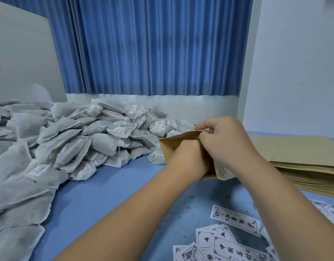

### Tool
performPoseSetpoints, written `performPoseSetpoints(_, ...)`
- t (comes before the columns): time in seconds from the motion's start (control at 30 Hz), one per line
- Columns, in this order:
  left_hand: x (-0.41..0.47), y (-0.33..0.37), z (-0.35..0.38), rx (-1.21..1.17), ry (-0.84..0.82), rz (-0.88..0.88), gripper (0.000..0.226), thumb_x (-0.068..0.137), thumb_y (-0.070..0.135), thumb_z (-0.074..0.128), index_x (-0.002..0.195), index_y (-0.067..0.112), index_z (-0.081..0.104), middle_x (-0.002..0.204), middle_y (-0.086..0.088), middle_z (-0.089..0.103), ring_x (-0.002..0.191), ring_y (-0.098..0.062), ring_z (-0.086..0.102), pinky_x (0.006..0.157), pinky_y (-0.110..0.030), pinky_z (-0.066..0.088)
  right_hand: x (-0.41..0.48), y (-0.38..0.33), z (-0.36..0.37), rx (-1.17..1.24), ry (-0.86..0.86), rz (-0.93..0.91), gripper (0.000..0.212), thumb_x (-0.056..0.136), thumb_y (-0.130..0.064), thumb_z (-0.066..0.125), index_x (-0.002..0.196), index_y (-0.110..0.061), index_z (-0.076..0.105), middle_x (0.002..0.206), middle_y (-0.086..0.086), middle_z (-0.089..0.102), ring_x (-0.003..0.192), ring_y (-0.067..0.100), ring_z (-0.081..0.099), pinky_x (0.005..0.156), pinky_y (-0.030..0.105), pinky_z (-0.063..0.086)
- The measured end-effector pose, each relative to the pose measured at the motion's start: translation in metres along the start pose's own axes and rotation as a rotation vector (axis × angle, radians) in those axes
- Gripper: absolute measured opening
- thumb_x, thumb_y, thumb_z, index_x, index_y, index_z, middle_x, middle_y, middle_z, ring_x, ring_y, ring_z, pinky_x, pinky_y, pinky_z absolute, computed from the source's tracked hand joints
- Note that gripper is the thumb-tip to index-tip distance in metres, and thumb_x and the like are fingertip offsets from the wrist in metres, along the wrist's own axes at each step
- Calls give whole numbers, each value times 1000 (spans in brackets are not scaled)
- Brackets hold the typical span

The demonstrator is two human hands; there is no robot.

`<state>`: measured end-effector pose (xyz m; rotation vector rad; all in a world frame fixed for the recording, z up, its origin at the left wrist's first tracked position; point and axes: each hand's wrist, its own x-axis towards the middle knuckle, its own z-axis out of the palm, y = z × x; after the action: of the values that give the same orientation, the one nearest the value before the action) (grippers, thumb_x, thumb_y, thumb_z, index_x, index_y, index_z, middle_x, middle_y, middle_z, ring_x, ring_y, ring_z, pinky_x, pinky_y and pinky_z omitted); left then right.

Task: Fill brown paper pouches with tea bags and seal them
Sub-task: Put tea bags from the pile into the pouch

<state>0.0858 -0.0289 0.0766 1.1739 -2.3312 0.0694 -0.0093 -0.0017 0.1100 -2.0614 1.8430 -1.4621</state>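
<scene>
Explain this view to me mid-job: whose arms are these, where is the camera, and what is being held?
No machine here: a person works bare-handed, and the one picture comes from a camera worn on their head, looking down. On the blue table lie a heap of tea bags, a stack of flat pouches and printed labels. The right hand pinches the mouth of a brown paper pouch; the left hand reaches into it, its fingers hidden.

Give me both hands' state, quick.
Left hand: fingers hidden at the brown pouch mouth, cannot tell.
Right hand: pinching the pouch's top edge.
</scene>
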Motion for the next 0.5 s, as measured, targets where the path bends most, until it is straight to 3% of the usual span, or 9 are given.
performPoseSetpoints(0.03,-1,-1,1,11,-11,13,13,91,12,47,79,16,50,81,-2,61,89,-26,62,57,-25,28,-1,1,2,-13,0,0,31,79,-6,54,95,-22,75,55,-19,40,60,1,43,56,7,29)
performPoseSetpoints(0.13,-16,-11,-5,-282,138,15,17,84,17,50,69,24,49,69,7,55,79,-22,61,55,-28,37,-2,6,5,-29,14,44,33,78,-8,54,97,-26,74,59,-18,43,68,9,48,60,21,35)
performPoseSetpoints(0.23,-36,-32,-12,-202,469,71,23,88,28,47,80,20,67,80,9,67,78,-14,60,65,-30,47,-2,12,5,-50,3,93,32,80,-12,54,98,-30,72,63,-15,47,69,14,52,58,23,36)
performPoseSetpoints(0.3,-41,-57,-18,-115,571,-73,23,89,28,49,90,21,71,91,7,66,85,-17,61,68,-32,49,-2,15,6,-63,-20,114,33,81,-12,53,100,-32,71,65,-14,46,71,14,52,55,23,36)
performPoseSetpoints(0.37,-43,-88,-21,95,485,-278,21,89,25,52,105,25,67,110,3,57,99,-21,56,67,-33,46,-4,15,8,-65,-44,124,33,81,-12,53,101,-32,70,66,-14,47,73,15,53,59,24,37)
performPoseSetpoints(0.43,-46,-118,-20,320,294,-437,34,89,24,50,122,28,56,130,-1,41,111,-25,47,65,-34,39,-6,15,10,-67,-60,120,33,81,-13,53,101,-33,70,68,-15,48,71,13,54,62,25,39)
performPoseSetpoints(0.5,-52,-141,-17,399,159,-543,48,89,20,50,135,30,42,147,-1,24,114,-29,44,66,-35,39,-6,15,11,-66,-68,112,33,81,-13,53,101,-32,70,67,-16,47,69,11,53,62,25,40)
